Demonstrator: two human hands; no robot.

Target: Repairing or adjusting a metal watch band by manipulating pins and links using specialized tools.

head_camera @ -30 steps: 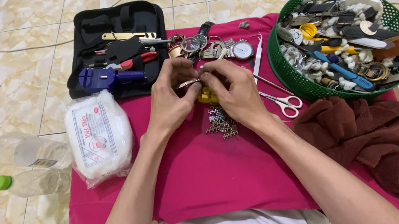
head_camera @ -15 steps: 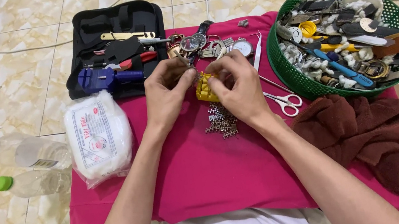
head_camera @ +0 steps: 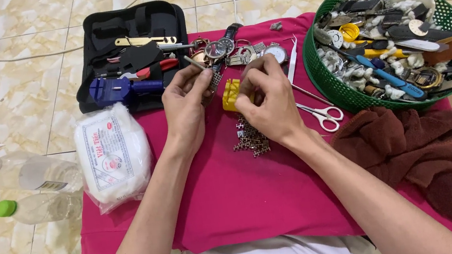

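Observation:
My left hand [head_camera: 186,109] pinches a metal watch bracelet [head_camera: 215,80] and a thin metal tool, held just above the pink cloth [head_camera: 236,201]. My right hand [head_camera: 269,101] rests beside it, fingers curled on a small yellow block [head_camera: 230,94] that stands on the cloth. A heap of loose metal links [head_camera: 249,138] lies just below both hands. Several watches [head_camera: 227,51] lie in a row beyond my fingers.
An open black tool case [head_camera: 134,46] sits at the far left, with a blue tool and red pliers. A white cotton pack [head_camera: 113,153] lies left. Scissors [head_camera: 323,113], tweezers, a green basket [head_camera: 343,91] of watch parts and a brown towel [head_camera: 421,148] are right. Plastic bottles lie on the floor.
My left hand has lifted off the yellow block and drawn left, holding the bracelet and tool. My right hand stays on the block.

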